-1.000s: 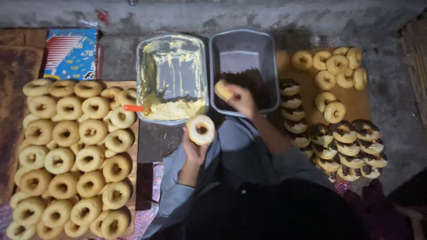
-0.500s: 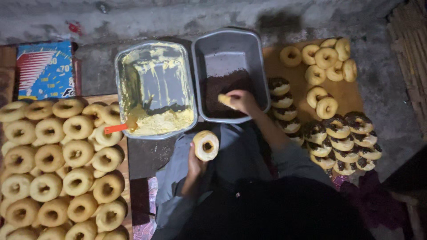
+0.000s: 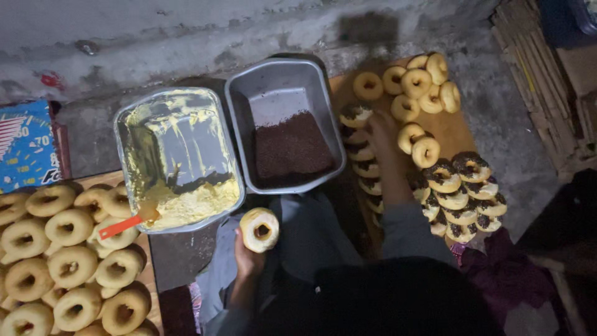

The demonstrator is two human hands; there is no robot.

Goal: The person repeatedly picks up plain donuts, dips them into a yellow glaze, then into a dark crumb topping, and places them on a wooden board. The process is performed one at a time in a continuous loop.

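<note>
The left hand [image 3: 247, 258] grasps a cream-coated ring doughnut [image 3: 259, 229], upright, just below the grey metal tray of chocolate sprinkles [image 3: 287, 146]. The right hand [image 3: 382, 134] reaches among sprinkled doughnuts [image 3: 357, 134] right of the tray; its grip state is unclear.

A single head-worn camera looked almost straight down from above the person, close enough that their dark head and shoulders filled the frame at 6 o'clock. It faced the grey wall [image 3: 186, 37], which ran along 12 o'clock. The two trays [image 3: 283, 87] sat just above centre, the plain rings [image 3: 68, 261] spilled out of frame at 8 o'clock, and the board [image 3: 457, 127] of topped rings reached toward 2 o'clock. No second view existed, so nothing was shared between cameras.
</note>
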